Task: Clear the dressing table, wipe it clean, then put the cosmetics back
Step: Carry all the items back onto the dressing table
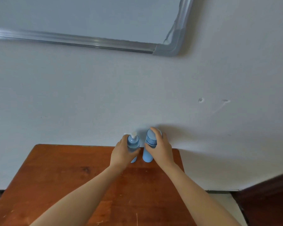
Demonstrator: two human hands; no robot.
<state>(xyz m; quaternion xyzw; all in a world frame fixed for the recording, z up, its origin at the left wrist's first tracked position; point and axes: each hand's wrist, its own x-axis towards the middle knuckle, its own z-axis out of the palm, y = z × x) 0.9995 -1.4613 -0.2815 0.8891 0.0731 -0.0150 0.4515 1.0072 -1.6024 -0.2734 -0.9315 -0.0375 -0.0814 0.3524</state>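
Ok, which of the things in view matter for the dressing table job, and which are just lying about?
Part of the job: pump bottle, gripped by the left hand; capped bottle, gripped by the right hand; wooden table.
Just there: whiteboard on the wall; dark furniture at the right edge.

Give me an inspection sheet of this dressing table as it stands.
Surface: wooden table, scratched.
Job's things: pump bottle and capped bottle, both blue, upright side by side at the far edge.
Clutter: nothing seen.
Grippers: left hand grips the pump bottle; right hand grips the capped bottle.
Cables: nothing seen.
Surroundings: wall behind, whiteboard above, dark furniture at right.
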